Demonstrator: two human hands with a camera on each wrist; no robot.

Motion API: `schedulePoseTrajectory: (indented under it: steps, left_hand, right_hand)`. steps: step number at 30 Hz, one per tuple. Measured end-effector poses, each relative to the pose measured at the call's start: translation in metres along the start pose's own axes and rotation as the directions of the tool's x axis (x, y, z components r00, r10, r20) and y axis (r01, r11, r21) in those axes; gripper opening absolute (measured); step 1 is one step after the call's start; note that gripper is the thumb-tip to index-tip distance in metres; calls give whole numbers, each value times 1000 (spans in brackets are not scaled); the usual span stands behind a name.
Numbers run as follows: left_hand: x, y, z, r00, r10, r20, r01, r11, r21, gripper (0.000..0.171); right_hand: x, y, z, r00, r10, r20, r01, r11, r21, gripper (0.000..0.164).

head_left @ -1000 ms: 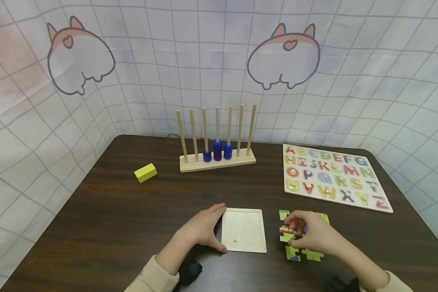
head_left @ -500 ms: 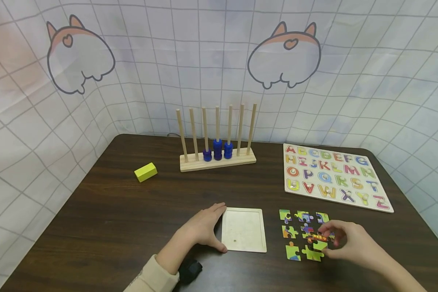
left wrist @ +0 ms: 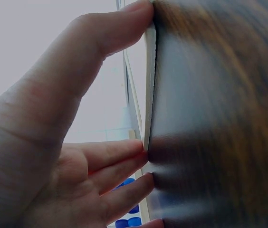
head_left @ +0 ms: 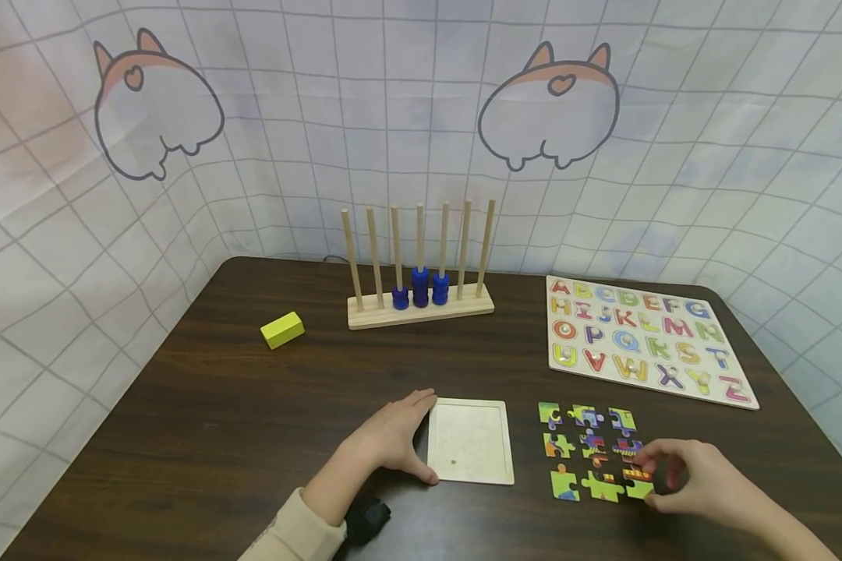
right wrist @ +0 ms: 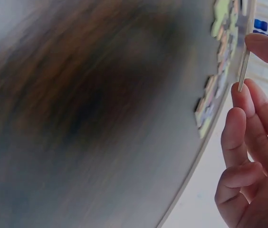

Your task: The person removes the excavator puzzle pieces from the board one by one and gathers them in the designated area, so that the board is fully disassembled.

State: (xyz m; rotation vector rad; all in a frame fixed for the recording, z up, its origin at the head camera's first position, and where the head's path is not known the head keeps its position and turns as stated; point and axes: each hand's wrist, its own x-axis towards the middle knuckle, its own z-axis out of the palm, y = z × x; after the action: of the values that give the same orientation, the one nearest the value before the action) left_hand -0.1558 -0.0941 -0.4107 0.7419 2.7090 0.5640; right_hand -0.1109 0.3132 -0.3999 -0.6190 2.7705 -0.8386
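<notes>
A square pale wooden puzzle tray [head_left: 472,442] lies flat on the table. My left hand [head_left: 391,438] rests along its left side, thumb at the near corner and straight fingertips at the far corner. In the left wrist view, the thumb and fingers touch the tray's edge [left wrist: 149,85]. My right hand [head_left: 695,477] pinches a green jigsaw piece [head_left: 638,483] with a red and yellow strip, at the lower right of the other jigsaw pieces [head_left: 592,444]. In the right wrist view that thin piece [right wrist: 244,71] shows edge-on between thumb and fingertip.
An alphabet board [head_left: 645,339] lies at the right. Behind stands a peg rack [head_left: 421,312] with blue beads on several upright rods. A yellow block [head_left: 282,330] sits on the left of the dark table [head_left: 203,405]. A patterned white curtain hangs behind.
My right hand has carried the pinched jigsaw piece rightward and toward me, from the left of the loose pieces to their lower right corner. My left hand has stayed at the tray.
</notes>
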Motion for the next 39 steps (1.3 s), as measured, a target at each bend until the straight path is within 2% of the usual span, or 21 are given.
schedulePoseTrajectory:
  steps: [13,23,33,39]
  left_hand:
    - [-1,-2,1,1000,3,4,-3,1000,-4,106]
    - [-1,-1,0,1000,7,4,-7,1000,-11,105]
    - [-2,0,-2,1000,25,-10,-25,1000,-3,104]
    - [-2,-1,-3,1000,19,-8,-19,1000,-14,105]
  right_hand:
    - [-1,11,4,997,42,62,-39,998,-50,31]
    - [-1,8,7,998,52,45,-49,996,-80,31]
    - [-1,7,7,1000,14,2,-14,996,-89,31]
    - [0,5,4,999,37,-35,-41,995,-93,32]
